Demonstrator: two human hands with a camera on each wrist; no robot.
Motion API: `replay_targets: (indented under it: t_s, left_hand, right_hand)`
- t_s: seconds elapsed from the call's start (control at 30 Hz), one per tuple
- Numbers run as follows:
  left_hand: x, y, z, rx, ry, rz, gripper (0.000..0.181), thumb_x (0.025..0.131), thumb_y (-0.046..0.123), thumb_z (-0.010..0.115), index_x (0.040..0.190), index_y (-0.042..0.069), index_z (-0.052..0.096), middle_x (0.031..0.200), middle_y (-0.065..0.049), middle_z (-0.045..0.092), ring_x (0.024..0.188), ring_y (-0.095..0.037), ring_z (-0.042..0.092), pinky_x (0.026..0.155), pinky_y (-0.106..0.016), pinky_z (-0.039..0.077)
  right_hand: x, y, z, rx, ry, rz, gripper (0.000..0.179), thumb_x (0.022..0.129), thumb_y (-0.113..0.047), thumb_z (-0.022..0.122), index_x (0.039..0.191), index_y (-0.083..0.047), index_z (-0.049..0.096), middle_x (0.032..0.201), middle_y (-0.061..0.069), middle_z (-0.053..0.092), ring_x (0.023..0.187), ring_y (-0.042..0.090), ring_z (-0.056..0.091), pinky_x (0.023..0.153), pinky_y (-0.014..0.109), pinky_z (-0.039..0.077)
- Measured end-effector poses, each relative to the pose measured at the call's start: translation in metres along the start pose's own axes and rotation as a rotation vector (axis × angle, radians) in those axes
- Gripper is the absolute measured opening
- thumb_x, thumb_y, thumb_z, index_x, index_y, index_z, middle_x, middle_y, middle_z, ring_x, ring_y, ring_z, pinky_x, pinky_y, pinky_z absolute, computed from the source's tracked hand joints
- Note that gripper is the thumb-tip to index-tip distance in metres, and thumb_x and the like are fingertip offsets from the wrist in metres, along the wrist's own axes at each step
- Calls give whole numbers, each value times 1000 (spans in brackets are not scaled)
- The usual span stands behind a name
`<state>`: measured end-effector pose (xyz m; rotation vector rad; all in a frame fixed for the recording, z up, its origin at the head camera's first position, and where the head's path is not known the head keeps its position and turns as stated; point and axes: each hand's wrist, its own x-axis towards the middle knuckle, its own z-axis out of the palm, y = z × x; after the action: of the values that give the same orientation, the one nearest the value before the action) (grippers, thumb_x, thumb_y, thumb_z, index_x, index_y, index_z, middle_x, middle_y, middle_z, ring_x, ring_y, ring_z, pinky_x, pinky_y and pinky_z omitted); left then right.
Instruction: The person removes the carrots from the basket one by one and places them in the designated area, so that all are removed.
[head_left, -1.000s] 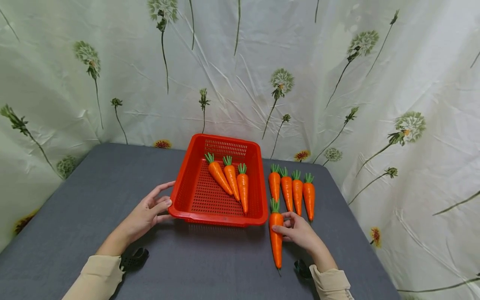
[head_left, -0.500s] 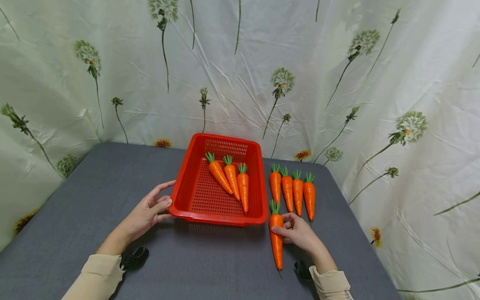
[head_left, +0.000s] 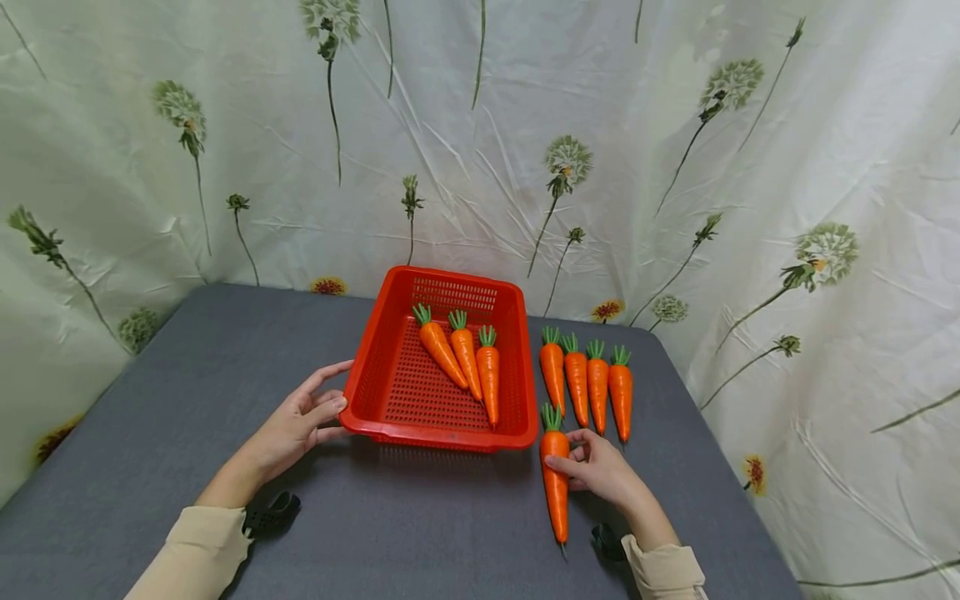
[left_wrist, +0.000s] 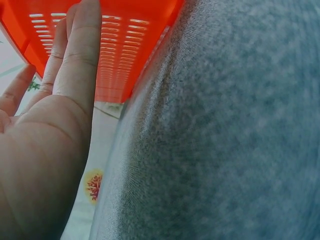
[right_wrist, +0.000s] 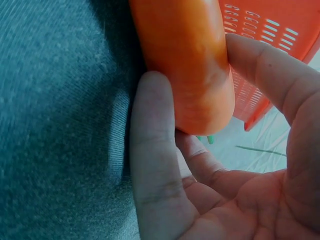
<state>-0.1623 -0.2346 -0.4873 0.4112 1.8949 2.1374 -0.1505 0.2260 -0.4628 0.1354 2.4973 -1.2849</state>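
Note:
In the head view my right hand [head_left: 600, 468] pinches an orange carrot [head_left: 556, 483] between thumb and fingers, its green top pointing away from me. Close up in the right wrist view, the fingertips [right_wrist: 154, 100] lie against the side of this carrot [right_wrist: 187, 65], low over the cloth. My left hand [head_left: 288, 433] is at the near left corner of a red plastic basket [head_left: 442, 439], thumb tip at the rim. The left wrist view shows its fingers [left_wrist: 77, 55] extended straight along the slotted basket wall [left_wrist: 120, 55]. Inside the basket lie three carrots [head_left: 467, 360].
Several more carrots [head_left: 597, 387] lie in a row right of the basket, tops away from me. Grey cloth [head_left: 187, 375] covers the table, and a white curtain [head_left: 480, 167] with printed dandelions hangs behind and at both sides.
The pinched carrot has shifted slightly toward me relative to the row behind it. The left hand and the basket stay in place; the head view has drifted a little.

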Motion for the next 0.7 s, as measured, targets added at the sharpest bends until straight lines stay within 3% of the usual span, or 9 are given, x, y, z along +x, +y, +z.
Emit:
replay_targets:
  t_s: [0.27, 0.7]
  left_hand:
    - [-1, 0, -1, -10, 3, -2, 61, 106, 16, 49, 159, 23, 20, 129, -21, 59, 111, -18, 68, 92, -39, 58]
    - [0, -1, 0, -10, -13, 18, 61, 107, 15, 48, 159, 21, 19, 132, -25, 57, 113, -19, 68, 92, -38, 58]
  right_hand:
    - [0, 2, -2, -12, -22, -14, 61, 88, -32, 78, 130, 3, 51, 87, 9, 61, 73, 17, 65, 71, 38, 61]
    - [-1, 4, -7, -36, -46, -37, 64, 89, -34, 76, 132, 5, 49, 88, 10, 61, 73, 19, 67, 70, 37, 60]
